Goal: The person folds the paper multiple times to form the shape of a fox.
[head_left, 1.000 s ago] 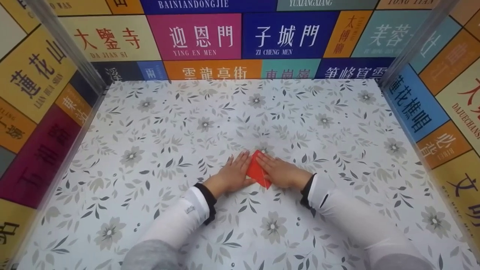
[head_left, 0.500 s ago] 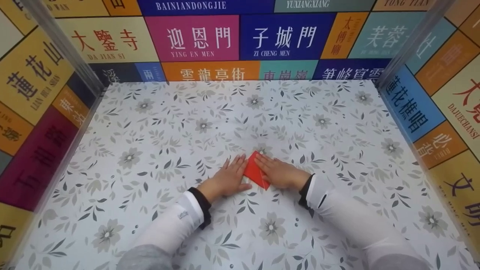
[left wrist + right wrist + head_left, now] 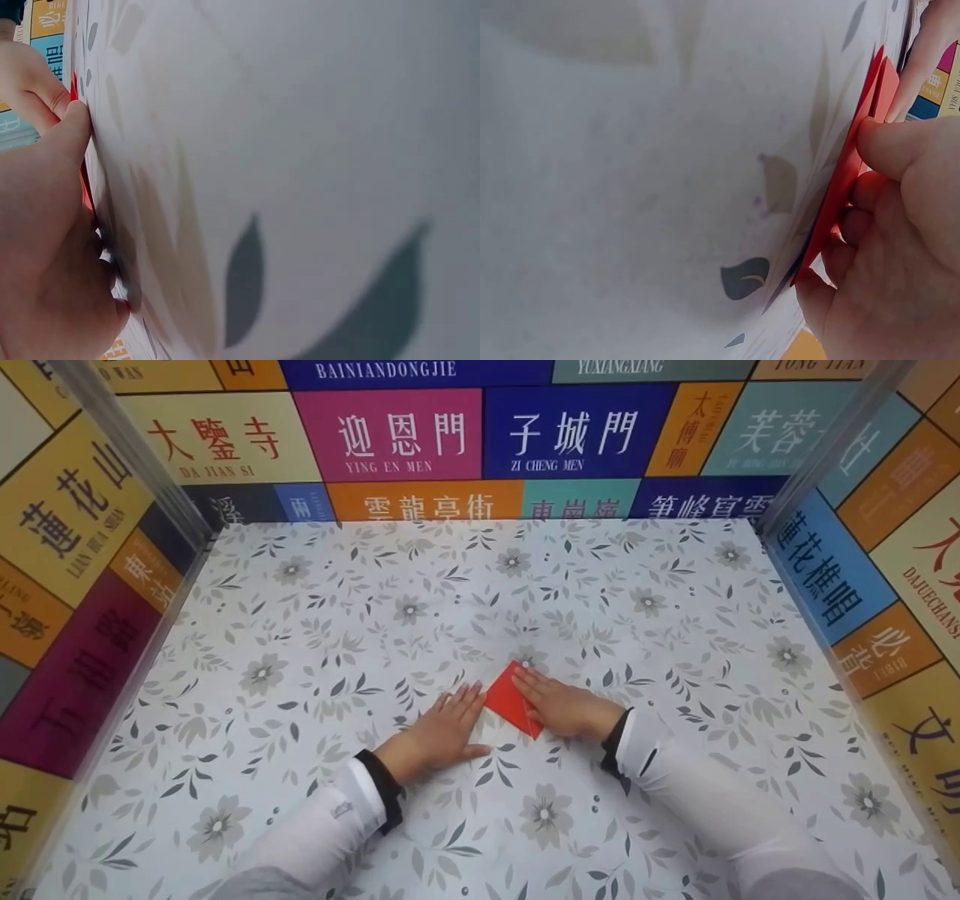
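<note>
A small folded piece of red paper (image 3: 508, 701) lies on the flower-patterned tabletop, its layers standing slightly apart at one end in the right wrist view. My right hand (image 3: 564, 706) rests on its right side, fingers laid flat across it and covering part of it; the thumb presses the folded paper (image 3: 844, 176) from above. Just left of the paper is my left hand (image 3: 441, 729), palm down, with its fingers extended and the thumb spread away. Its fingertips are close to the paper's left corner; whether they touch it I cannot tell.
The tabletop (image 3: 360, 615) is covered with a white sheet printed with grey flowers and leaves. Panels with coloured blocks and Chinese lettering (image 3: 409, 433) rise along the back and both sides. Clear corner strips (image 3: 161, 457) join them.
My left hand has slid left and toward the body, off the paper, baring its left part. The right hand stays in place on the paper.
</note>
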A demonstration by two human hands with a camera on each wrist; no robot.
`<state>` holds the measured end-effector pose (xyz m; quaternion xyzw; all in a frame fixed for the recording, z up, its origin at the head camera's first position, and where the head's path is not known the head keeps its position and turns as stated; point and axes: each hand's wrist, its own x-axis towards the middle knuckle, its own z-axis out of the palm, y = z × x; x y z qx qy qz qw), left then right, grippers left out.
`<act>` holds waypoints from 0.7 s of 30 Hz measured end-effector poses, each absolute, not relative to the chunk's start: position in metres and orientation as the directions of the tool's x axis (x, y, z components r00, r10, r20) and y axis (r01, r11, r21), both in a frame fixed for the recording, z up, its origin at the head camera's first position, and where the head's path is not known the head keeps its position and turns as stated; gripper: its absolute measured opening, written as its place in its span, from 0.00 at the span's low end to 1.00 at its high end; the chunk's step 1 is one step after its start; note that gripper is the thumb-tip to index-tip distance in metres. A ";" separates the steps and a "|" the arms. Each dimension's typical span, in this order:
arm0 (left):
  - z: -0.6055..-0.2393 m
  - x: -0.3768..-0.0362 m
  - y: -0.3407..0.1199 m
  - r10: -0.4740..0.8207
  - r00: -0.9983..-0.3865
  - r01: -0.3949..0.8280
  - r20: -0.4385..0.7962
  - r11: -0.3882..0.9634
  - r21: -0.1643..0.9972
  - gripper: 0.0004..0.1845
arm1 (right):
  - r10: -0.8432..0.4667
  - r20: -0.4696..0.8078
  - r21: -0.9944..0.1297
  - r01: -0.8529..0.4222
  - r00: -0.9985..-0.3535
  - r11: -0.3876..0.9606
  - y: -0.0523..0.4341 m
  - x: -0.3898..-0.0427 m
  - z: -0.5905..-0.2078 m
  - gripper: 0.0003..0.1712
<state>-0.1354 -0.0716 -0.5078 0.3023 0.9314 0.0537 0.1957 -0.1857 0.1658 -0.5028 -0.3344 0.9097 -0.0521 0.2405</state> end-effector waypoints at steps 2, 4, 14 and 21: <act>-0.509 -0.135 -0.072 0.584 -0.740 0.545 -0.334 0.812 0.211 0.47 | -0.635 -0.402 -0.258 -0.583 -0.660 0.770 0.166 -0.185 -0.503 0.38; -0.509 -0.134 -0.073 0.583 -0.741 0.547 -0.333 0.812 0.204 0.47 | -0.635 -0.401 -0.259 -0.584 -0.660 0.770 0.166 -0.185 -0.503 0.38; -0.505 -0.128 -0.076 0.584 -0.748 0.548 -0.315 0.811 0.203 0.46 | -0.630 -0.409 -0.267 -0.573 -0.661 0.775 0.166 -0.185 -0.500 0.38; -0.504 -0.125 -0.080 0.582 -0.743 0.539 -0.331 0.813 0.220 0.46 | -0.634 -0.403 -0.279 -0.571 -0.660 0.772 0.166 -0.182 -0.499 0.38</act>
